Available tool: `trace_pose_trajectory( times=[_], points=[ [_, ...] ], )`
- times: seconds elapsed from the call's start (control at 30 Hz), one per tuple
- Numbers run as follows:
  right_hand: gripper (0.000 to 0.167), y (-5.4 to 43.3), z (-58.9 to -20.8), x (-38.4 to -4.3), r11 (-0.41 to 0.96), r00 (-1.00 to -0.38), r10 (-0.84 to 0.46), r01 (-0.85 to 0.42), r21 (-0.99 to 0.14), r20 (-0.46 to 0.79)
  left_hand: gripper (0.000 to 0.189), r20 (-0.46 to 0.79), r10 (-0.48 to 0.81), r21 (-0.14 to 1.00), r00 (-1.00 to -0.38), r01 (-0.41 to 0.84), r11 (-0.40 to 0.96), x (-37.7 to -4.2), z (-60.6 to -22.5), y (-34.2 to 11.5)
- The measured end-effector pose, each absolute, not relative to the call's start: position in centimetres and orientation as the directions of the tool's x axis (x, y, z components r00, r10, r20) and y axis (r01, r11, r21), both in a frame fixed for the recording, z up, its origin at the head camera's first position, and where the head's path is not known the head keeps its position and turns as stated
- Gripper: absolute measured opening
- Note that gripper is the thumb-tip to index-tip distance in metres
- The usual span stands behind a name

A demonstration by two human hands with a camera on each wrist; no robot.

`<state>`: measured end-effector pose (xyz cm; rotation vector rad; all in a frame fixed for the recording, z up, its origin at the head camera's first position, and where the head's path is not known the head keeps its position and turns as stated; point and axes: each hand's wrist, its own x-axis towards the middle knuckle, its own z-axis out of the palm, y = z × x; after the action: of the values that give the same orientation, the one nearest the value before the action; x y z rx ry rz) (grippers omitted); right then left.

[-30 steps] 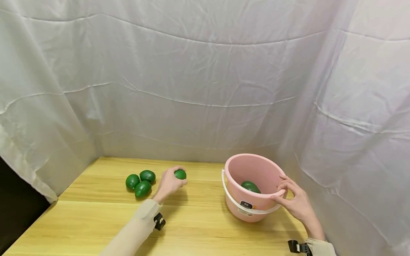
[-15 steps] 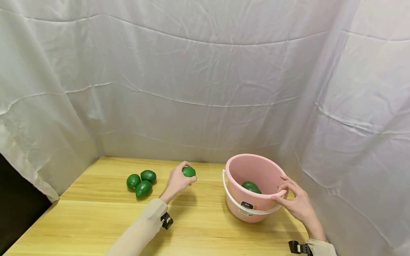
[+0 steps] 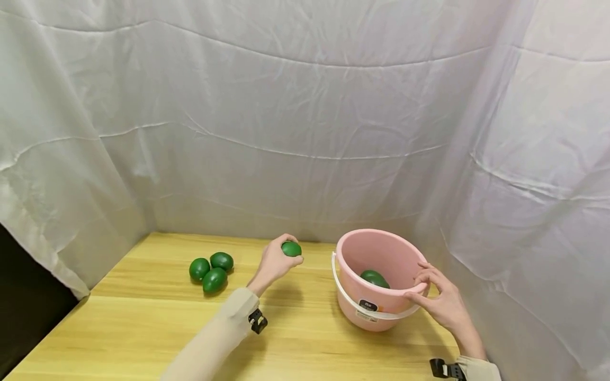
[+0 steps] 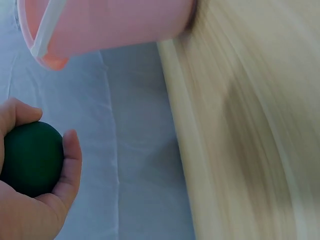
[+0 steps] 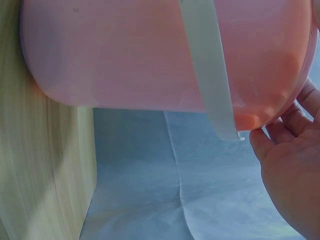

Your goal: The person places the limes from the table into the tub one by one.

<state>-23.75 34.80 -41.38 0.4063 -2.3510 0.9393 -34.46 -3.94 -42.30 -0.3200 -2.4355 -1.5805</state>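
Note:
My left hand (image 3: 277, 260) grips a smooth dark green avocado (image 3: 291, 248) above the table, left of the bucket; in the left wrist view the avocado (image 4: 33, 159) sits between thumb and curled fingers. A pink bucket (image 3: 371, 297) stands on the right side of the table, its white handle (image 3: 343, 292) hanging down the front. My right hand (image 3: 440, 299) pinches the bucket's right rim, thumb outside and fingers over the edge. Inside the bucket lies a green avocado (image 3: 374, 278); whether others lie under it is hidden. The right wrist view shows the fingertips at the rim of the bucket (image 5: 135, 55).
Several avocados lie in a cluster at the table's left: one rear avocado (image 3: 222, 261), one left avocado (image 3: 199, 269) and one front avocado (image 3: 215, 280). The wooden table (image 3: 143, 317) ends at a pale hanging cloth (image 3: 267, 159) behind and on both sides.
My left hand has carried the avocado to the right and slightly up, nearer the bucket. My right hand and the bucket stay practically where they were.

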Motion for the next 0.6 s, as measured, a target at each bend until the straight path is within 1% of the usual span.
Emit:
trace_pose_trajectory(
  times=[0.1,0.33,0.6],
  points=[
    [0.031,34.7,-41.3,-23.8,0.706,-0.789,-0.069,-0.471,-0.530,0.610,0.038,0.305,0.056,0.870,-0.951,0.302,0.389,-34.5,-41.9,-3.3],
    [0.031,34.8,-41.4,-24.0,0.704,-0.785,-0.070,-0.476,-0.527,0.615,0.049,0.328,0.060,0.868,-0.943,0.326,0.375,-34.3,-41.4,-2.1],
    [0.031,34.9,-41.4,-23.9,0.702,-0.787,-0.069,-0.475,-0.531,0.613,0.046,0.409,0.043,0.830,-0.911,0.391,0.397,-34.1,-40.8,-1.0]
  ],
)
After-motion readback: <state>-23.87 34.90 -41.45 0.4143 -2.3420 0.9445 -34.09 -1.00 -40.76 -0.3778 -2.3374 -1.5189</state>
